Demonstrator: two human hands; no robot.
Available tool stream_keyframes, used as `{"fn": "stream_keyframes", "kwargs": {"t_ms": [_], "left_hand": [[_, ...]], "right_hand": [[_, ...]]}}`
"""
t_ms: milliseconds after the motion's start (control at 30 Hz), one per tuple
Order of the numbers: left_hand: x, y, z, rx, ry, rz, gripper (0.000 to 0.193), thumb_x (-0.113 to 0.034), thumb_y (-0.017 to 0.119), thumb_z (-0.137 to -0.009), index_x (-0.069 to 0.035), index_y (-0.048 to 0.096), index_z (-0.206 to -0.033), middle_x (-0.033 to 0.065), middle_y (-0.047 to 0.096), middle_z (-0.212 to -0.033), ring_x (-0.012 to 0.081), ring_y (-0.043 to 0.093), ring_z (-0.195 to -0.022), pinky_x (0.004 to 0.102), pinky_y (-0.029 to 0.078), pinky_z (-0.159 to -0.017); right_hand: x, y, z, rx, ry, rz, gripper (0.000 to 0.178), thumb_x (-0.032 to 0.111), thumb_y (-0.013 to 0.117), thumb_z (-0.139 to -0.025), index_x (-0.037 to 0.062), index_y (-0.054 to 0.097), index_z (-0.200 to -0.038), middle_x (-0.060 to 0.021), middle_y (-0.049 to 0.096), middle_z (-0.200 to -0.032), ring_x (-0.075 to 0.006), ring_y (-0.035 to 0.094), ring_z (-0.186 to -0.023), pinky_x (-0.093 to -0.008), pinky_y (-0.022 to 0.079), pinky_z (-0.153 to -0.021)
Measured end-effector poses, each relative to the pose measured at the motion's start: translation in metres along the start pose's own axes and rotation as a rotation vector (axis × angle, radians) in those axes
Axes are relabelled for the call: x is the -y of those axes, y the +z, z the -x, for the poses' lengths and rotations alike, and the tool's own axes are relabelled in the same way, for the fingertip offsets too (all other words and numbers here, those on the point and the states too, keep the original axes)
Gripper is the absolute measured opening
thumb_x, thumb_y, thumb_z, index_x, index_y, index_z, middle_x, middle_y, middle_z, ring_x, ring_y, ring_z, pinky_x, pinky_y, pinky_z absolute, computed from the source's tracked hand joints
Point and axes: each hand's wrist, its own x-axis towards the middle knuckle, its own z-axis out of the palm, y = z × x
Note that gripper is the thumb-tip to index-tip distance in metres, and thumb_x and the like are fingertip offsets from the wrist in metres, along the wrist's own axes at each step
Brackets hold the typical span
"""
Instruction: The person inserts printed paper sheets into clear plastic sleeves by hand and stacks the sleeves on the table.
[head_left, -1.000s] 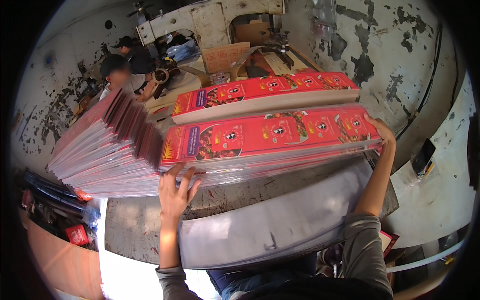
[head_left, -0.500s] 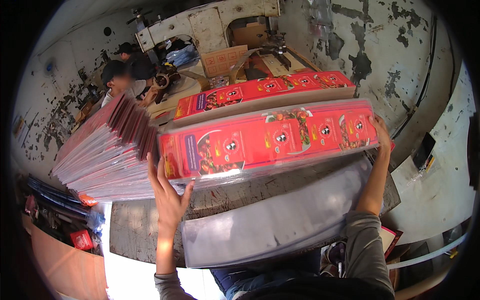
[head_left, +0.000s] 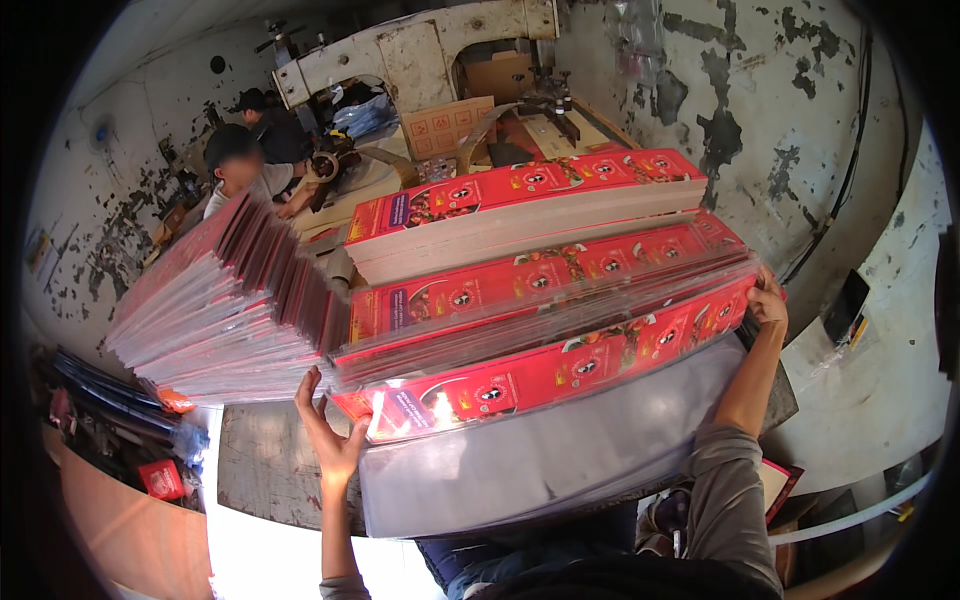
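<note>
Red sleeved bundle (head_left: 590,368) — long, glossy, food-printed, clear plastic edges — tilted toward the person at the far edge of clear sheets (head_left: 550,465); left hand (head_left: 337,445) grips left end, right hand (head_left: 766,302) right end.

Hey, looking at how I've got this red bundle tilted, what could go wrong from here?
The tilted red bundle could splay or slip, since its plastic-sleeved layers look uneven and the left hand and right hand are only at its ends. Its left end sits close to the slanting pile, so a bump might send that sliding. Its lower edge is right by the clear plastic sheets and might push them askew.
</note>
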Motion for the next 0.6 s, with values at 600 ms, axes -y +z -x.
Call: {"fn": "stream_keyframes", "kwargs": {"t_ms": [600], "left_hand": [[-0.103, 0.018, -0.002, 0.428, 0.336, -0.374, 0.057, -0.024, 0.068, -0.074, 0.002, 0.042, -0.117, 0.0185, 0.044, -0.113, 0.032, 0.049, -0.098, 0.0405, 0.041, -0.083]], "right_hand": [[0.079, 0.041, 0.007, 0.215, 0.327, 0.555, 0.081, 0.005, 0.073, -0.059, 0.0006, 0.035, -0.13, -0.008, 0.047, -0.123, -0.0182, 0.043, -0.113, -0.0294, 0.036, -0.094]]}}
